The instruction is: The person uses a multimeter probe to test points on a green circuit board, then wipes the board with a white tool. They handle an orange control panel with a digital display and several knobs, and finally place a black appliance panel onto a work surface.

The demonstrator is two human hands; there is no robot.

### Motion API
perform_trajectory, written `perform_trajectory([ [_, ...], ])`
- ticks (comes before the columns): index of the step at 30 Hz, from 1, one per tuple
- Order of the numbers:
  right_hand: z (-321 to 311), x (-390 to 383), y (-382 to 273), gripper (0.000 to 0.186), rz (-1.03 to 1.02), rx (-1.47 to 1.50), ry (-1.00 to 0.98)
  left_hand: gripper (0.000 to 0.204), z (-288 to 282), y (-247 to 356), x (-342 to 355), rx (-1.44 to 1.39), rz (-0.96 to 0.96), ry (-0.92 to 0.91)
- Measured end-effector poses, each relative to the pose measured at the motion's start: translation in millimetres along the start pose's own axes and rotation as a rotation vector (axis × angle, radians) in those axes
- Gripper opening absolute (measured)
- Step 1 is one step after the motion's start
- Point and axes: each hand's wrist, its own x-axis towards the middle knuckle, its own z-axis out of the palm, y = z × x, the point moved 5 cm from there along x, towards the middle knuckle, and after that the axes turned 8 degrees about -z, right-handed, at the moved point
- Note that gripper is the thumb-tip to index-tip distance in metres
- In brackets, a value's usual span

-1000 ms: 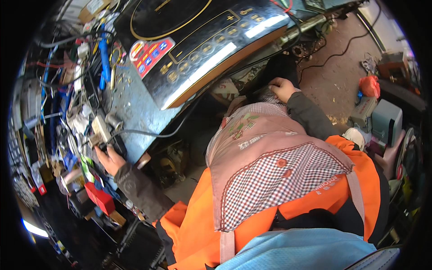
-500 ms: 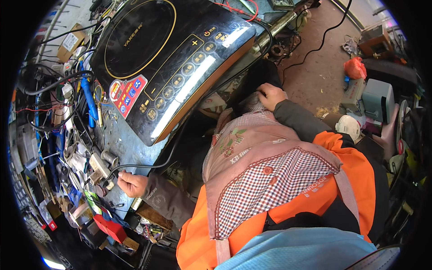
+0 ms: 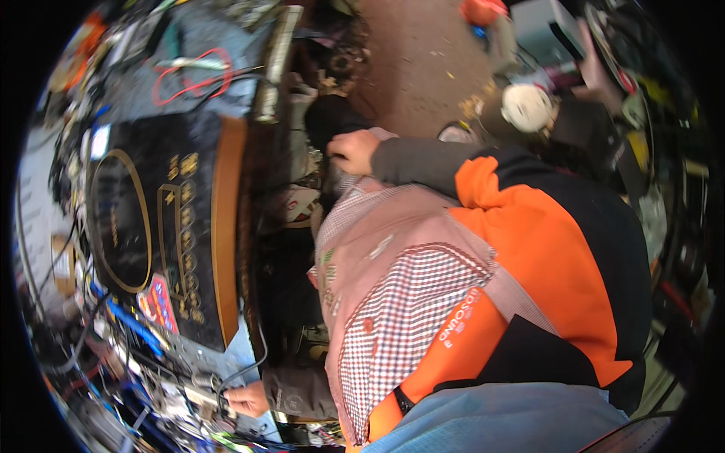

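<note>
My left hand (image 3: pixel 248 399) is at the lower left, its fingers pinched together on a black power cord (image 3: pixel 254 361) beside a white power strip (image 3: pixel 198 392). Above it on the bench lies a black induction cooker (image 3: pixel 162 226) with a brown side edge and a red-and-blue sticker. The cord runs along the bench edge near the cooker's corner. My right hand (image 3: pixel 355 151) rests on my knee, with its fingers curled over the edge of the checked apron (image 3: pixel 411 309). Nothing shows in it. The picture is smeared by motion.
Red test leads (image 3: pixel 219 64) lie on the blue bench beyond the cooker. Loose wires and blue-handled tools (image 3: pixel 136 328) crowd the left. On the right floor stand a white round-topped container (image 3: pixel 526 107), a grey box (image 3: pixel 547 30) and an orange-red bag (image 3: pixel 483 10).
My view has turned to the right, so the cooker and bench now sit farther left and look rotated. My left hand stays on the cord, and my right hand stays on my knee.
</note>
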Motion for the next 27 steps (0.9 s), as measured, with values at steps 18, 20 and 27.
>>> perform_trajectory([
  [18, -28, -331, 247, 0.06, 1.407, -0.236, -0.616, 0.08, 30, -16, -99, -0.746, -1.531, -0.574],
  [20, -24, -339, 250, 0.062, 1.382, -0.162, -0.601, 0.079, 36, -23, -85, -0.712, -1.415, -0.526],
  [27, 18, -348, 286, 0.075, 1.425, 0.115, -0.368, 0.079, 45, -32, -53, -0.684, -1.25, -0.431],
])
